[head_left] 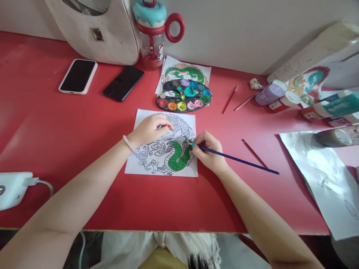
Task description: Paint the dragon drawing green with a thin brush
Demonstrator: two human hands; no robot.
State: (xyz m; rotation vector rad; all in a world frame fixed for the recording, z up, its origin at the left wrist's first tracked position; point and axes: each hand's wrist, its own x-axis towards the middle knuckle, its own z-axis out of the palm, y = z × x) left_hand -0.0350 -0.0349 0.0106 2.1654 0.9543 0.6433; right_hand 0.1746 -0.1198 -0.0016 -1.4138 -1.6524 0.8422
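A sheet of white paper (131, 164) with a line drawing of a dragon lies on the red table, part of the dragon's body painted green. My right hand (209, 151) is closed in a pinch round a dark blue paintbrush (238, 160), whose tip is at the green area on the paper's right side. Over the upper part of the drawing rests my left hand (153, 130), loosely bent, thumb and fingers a little apart, holding nothing that I can see. Just behind the sheet sits a black paint palette (159, 98) with wells of many colours.
Beyond the palette is a coloured dragon picture (185, 73). Two phones (78, 76) (123, 83), a handbag (112, 45) and a cup (151, 41) stand at the back left. Thin brushes (230, 99) (254, 153), paint bottles (270, 92) and a silvery sheet (322, 186) are at right.
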